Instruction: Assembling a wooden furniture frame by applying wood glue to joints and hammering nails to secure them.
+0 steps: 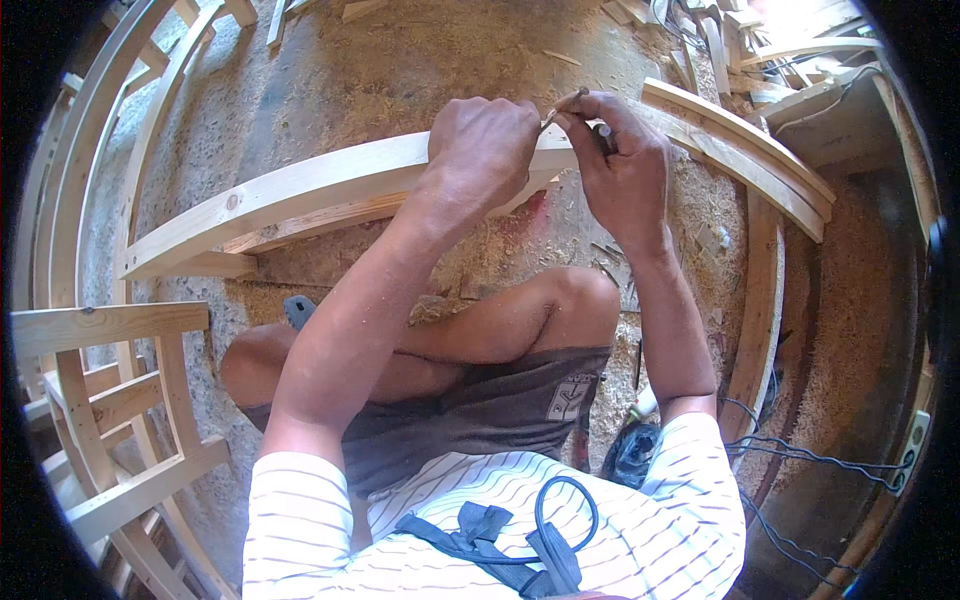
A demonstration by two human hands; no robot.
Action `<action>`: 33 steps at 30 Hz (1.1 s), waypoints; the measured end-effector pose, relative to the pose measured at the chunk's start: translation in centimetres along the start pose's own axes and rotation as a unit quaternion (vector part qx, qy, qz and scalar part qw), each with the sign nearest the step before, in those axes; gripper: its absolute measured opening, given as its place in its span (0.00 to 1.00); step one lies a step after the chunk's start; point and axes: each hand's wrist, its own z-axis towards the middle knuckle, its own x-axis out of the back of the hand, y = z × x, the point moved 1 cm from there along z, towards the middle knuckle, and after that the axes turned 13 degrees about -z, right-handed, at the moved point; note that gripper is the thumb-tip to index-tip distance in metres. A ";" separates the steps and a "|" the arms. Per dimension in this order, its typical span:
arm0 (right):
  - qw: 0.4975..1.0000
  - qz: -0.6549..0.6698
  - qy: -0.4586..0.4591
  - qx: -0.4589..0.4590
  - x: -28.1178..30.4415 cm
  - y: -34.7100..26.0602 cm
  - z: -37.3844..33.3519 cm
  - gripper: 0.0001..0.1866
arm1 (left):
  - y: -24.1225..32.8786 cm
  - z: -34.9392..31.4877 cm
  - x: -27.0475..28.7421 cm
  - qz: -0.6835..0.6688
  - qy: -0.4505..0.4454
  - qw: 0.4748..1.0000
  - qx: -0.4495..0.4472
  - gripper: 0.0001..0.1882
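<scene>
Now the person is sitting on the dusty floor, and the left hand (483, 150) is pressing down on the curved wooden piece (330, 185) lying across in front of the knees. The right hand (622, 160) is pinching a thin wood sliver (562, 106) at the piece's top edge, and I think it is marking or picking at that spot, so the next move is calling for small, careful fingers.

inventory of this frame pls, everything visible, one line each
curved wooden rail: one, pale, across the middle under both hands
thin wood sliver: one, pale, pinched at the fingertips
wooden frame: one, pale, lower left
curved wood strips: several, pale, upper right
sawdust floor: grey-tan, all around
cables: dark, lower right
left hand: on the rail
right hand: holds the sliver and a dark pencil-like stick
</scene>
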 end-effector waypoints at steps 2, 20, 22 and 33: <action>1.000 0.019 -0.003 -0.009 -0.2 0.4 -0.1 0.06 | 0.2 -0.2 0.1 0.000 0.004 1.000 -0.006 0.16; 0.990 -0.051 -0.130 0.034 3.6 1.5 2.1 0.09 | -0.3 0.5 -0.3 0.022 0.002 1.000 -0.011 0.18; 0.995 0.008 -0.095 0.003 2.9 1.6 1.5 0.09 | -0.4 0.3 -0.2 0.024 0.001 1.000 -0.006 0.18; 0.991 0.112 -0.008 -0.071 1.0 2.5 -0.6 0.07 | -0.2 0.5 -0.2 0.022 -0.002 1.000 -0.005 0.20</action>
